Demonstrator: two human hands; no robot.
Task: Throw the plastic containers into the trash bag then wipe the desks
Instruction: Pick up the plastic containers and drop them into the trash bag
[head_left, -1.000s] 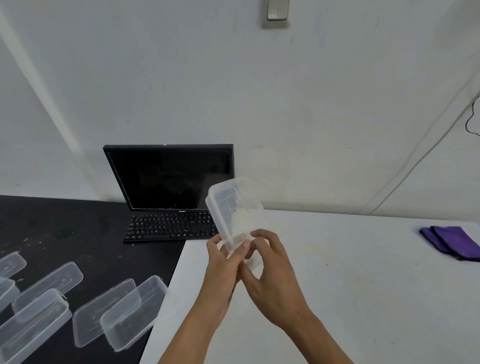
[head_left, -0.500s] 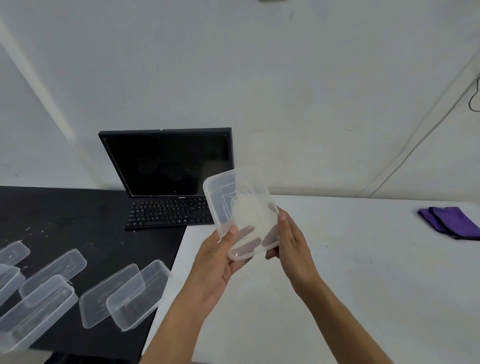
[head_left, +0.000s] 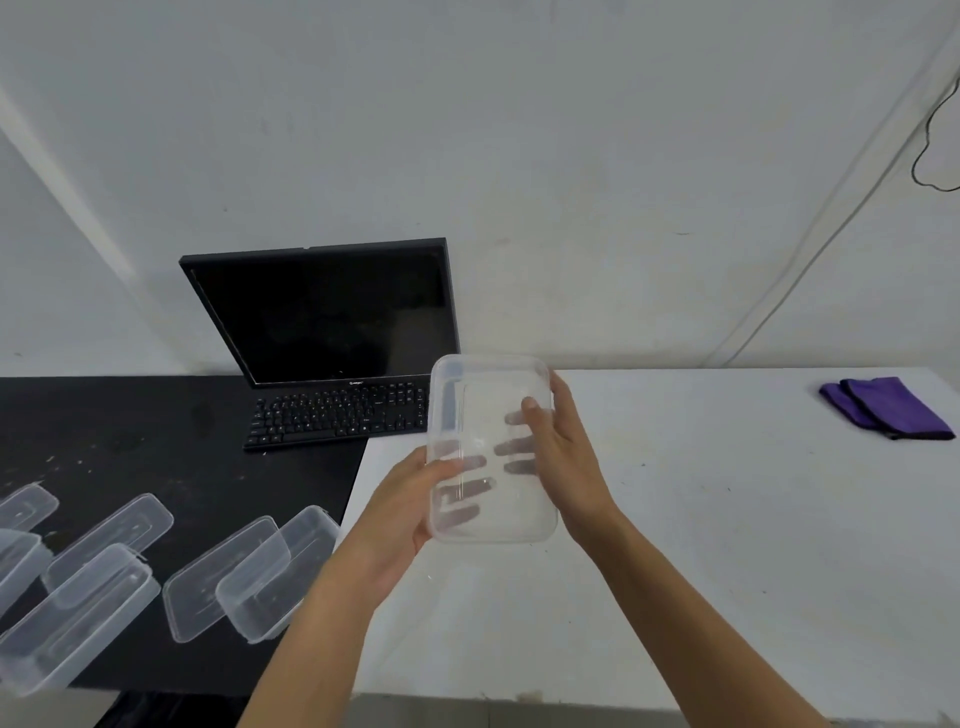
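Both my hands hold a clear rectangular plastic container (head_left: 488, 410) in the air above the left edge of the white desk (head_left: 727, 545). My left hand (head_left: 402, 512) grips its left side with the fingers underneath, showing through the plastic. My right hand (head_left: 563, 449) grips its right side. Several more clear containers and lids lie on the black desk (head_left: 130, 431) at the lower left, among them a tub (head_left: 278, 571), a lid (head_left: 223, 577) and another tub (head_left: 78, 618). No trash bag is in view.
A black monitor (head_left: 332, 312) leans against the wall with a black keyboard (head_left: 337, 418) in front of it. A folded purple cloth (head_left: 885, 408) lies at the far right of the white desk. A cable (head_left: 930, 150) hangs on the wall.
The container has tipped from upright to nearly flat and moved slightly right. My right hand shifted from its lower end to its right side. The view has tilted down.
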